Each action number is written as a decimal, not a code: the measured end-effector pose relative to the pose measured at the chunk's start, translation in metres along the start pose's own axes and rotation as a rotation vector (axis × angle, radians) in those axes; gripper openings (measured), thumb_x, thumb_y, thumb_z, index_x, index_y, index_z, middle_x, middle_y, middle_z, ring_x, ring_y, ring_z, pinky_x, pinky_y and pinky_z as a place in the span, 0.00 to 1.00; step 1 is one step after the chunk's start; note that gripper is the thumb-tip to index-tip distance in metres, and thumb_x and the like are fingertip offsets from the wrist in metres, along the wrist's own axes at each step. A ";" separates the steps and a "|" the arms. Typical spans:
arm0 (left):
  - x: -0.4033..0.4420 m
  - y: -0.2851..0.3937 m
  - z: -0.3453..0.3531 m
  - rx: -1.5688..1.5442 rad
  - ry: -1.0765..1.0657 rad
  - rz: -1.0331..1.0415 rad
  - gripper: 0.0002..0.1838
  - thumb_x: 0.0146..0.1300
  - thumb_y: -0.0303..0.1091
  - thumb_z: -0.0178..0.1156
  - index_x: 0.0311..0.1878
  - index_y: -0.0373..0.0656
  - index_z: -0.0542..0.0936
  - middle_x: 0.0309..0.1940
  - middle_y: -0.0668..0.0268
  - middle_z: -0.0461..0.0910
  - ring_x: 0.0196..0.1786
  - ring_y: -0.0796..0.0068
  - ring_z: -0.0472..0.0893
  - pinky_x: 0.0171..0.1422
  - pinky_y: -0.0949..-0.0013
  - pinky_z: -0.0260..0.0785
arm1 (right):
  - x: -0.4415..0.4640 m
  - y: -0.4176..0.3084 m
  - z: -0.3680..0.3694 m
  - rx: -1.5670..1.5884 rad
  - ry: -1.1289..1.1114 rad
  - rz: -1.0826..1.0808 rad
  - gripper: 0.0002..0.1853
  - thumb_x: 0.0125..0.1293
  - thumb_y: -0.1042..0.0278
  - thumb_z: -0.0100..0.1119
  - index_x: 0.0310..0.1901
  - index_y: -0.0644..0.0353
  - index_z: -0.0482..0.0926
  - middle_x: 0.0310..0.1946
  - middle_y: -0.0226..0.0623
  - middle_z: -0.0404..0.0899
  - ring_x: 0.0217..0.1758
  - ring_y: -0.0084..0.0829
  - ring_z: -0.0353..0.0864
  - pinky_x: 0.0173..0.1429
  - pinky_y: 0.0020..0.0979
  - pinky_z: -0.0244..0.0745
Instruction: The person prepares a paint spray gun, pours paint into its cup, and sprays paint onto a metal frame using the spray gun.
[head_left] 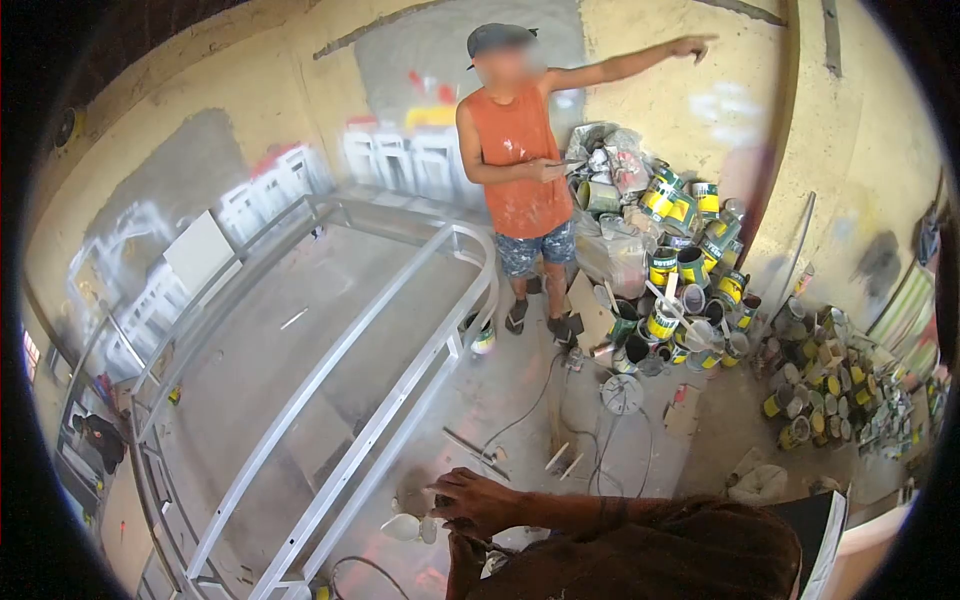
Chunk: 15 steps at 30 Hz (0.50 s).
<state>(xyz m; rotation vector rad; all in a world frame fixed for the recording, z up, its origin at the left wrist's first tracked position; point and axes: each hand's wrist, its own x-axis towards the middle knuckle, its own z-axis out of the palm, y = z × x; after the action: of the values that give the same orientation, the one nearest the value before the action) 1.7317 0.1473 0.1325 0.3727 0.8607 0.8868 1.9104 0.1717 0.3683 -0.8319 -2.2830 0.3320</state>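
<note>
My right hand (475, 502) reaches in from the lower right, in front of my brown clothing (640, 560). Its bent fingers look spread apart, and I make out nothing held in them. Beyond the fingertips, on the floor, are small whitish items (403, 527) whose kind I cannot tell. A large silver-grey metal frame (340, 440) with long rails and rounded corners stands to the left, apart from the hand. My left hand is out of view.
A person in an orange sleeveless top (520, 150) stands behind the frame, one arm stretched out to the right. Piled paint cans (663, 265) lie against the wall, with more cans (820, 390) farther right. Cables (600, 450) and a round disc-shaped object (622, 394) lie on the floor.
</note>
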 end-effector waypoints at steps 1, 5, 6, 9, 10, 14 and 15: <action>0.001 0.001 0.004 0.009 0.000 -0.008 0.18 0.67 0.50 0.54 0.51 0.48 0.72 0.29 0.67 0.76 0.29 0.68 0.77 0.33 0.61 0.72 | -0.004 0.001 0.002 -0.013 -0.017 0.005 0.20 0.57 0.60 0.66 0.51 0.54 0.77 0.58 0.45 0.69 0.63 0.48 0.67 0.66 0.50 0.61; 0.003 0.000 0.014 0.025 0.003 -0.022 0.17 0.67 0.49 0.54 0.50 0.48 0.72 0.29 0.67 0.76 0.29 0.68 0.77 0.33 0.61 0.72 | -0.019 0.003 0.000 -0.035 -0.005 0.026 0.19 0.57 0.60 0.66 0.51 0.52 0.77 0.58 0.41 0.71 0.64 0.46 0.68 0.66 0.51 0.61; 0.003 -0.001 0.017 0.033 0.004 -0.026 0.17 0.67 0.49 0.54 0.50 0.47 0.72 0.29 0.67 0.76 0.29 0.68 0.77 0.33 0.61 0.72 | -0.021 0.003 0.000 -0.040 -0.007 0.031 0.19 0.57 0.61 0.66 0.51 0.52 0.77 0.58 0.41 0.72 0.64 0.46 0.68 0.66 0.51 0.61; 0.006 -0.002 0.024 0.038 -0.003 -0.038 0.17 0.67 0.49 0.54 0.50 0.47 0.72 0.29 0.67 0.76 0.29 0.68 0.77 0.33 0.61 0.72 | -0.027 0.007 -0.001 -0.047 0.006 0.027 0.18 0.58 0.61 0.65 0.50 0.53 0.77 0.57 0.41 0.73 0.64 0.45 0.68 0.67 0.50 0.61; 0.006 -0.003 0.026 0.044 -0.006 -0.040 0.17 0.67 0.49 0.54 0.50 0.47 0.72 0.29 0.67 0.76 0.28 0.68 0.77 0.33 0.61 0.72 | -0.029 0.010 0.001 -0.040 0.021 0.022 0.18 0.58 0.61 0.65 0.50 0.53 0.77 0.57 0.41 0.73 0.64 0.45 0.68 0.67 0.49 0.61; 0.007 -0.006 0.030 0.052 -0.006 -0.058 0.17 0.67 0.48 0.54 0.49 0.47 0.72 0.29 0.67 0.76 0.28 0.68 0.76 0.33 0.61 0.72 | -0.034 0.015 0.002 -0.027 0.063 -0.002 0.16 0.59 0.63 0.63 0.48 0.55 0.78 0.57 0.41 0.73 0.63 0.46 0.69 0.68 0.47 0.63; 0.007 -0.007 0.031 0.052 -0.009 -0.065 0.16 0.67 0.48 0.54 0.49 0.47 0.73 0.29 0.67 0.76 0.28 0.68 0.76 0.33 0.62 0.71 | -0.036 0.018 0.003 -0.016 0.071 -0.007 0.16 0.58 0.64 0.64 0.48 0.55 0.78 0.57 0.42 0.73 0.63 0.46 0.70 0.67 0.47 0.64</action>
<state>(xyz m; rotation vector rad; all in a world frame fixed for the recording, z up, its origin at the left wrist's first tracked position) 1.7616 0.1509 0.1439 0.3914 0.8844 0.8035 1.9374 0.1622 0.3404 -0.8308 -2.2248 0.2778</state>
